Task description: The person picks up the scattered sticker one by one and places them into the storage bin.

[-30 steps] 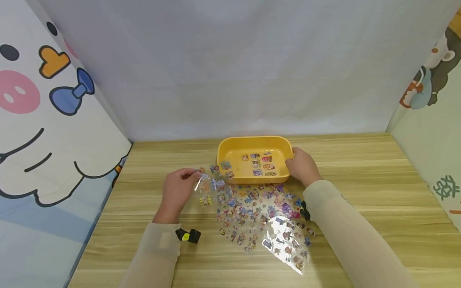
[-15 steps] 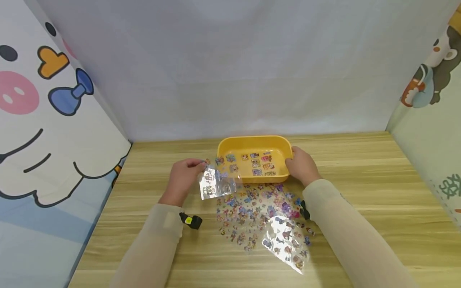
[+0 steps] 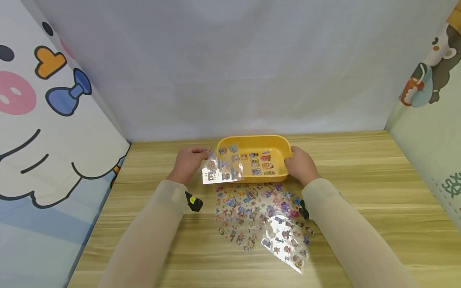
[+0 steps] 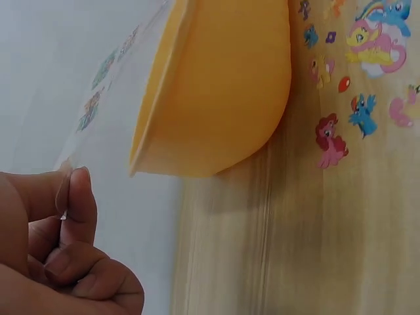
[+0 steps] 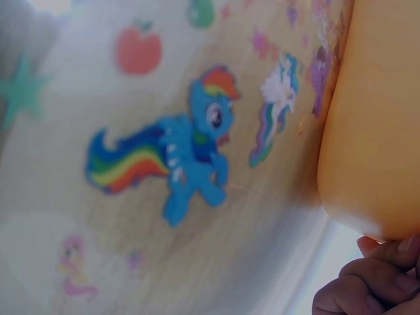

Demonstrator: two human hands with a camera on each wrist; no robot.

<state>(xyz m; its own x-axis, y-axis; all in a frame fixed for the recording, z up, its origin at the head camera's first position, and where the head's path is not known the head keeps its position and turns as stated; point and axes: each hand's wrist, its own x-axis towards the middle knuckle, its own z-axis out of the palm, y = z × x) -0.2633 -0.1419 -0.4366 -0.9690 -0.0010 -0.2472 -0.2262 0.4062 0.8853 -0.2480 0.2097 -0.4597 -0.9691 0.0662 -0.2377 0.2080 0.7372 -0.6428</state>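
My left hand (image 3: 188, 163) pinches the edge of a clear sticker sheet (image 3: 226, 175) between thumb and fingers. That sheet hangs above the left part of a yellow plastic tray (image 3: 279, 179), its near edge catching the light. On the tray's right rim, my right hand (image 3: 301, 166) keeps a grip. Printed stickers (image 3: 255, 163) lie inside the tray. In the left wrist view, the pinching fingertips (image 4: 82, 197) are beside the tray's outer wall (image 4: 230, 92). The right wrist view shows curled fingers (image 5: 374, 279) at the tray's edge, partly cut off by the frame.
Several clear sticker sheets (image 3: 248, 216) overlap on the wood-grain table (image 3: 360, 180) in front of the tray, one shining brightly. A blue pony sticker (image 5: 187, 151) shows large in the right wrist view. A pale backdrop (image 3: 252, 80) rises behind the table.
My left hand has moved forward and to the right, carrying the sticker sheet from beside the tray to over its left part. My right hand stays on the tray's rim.
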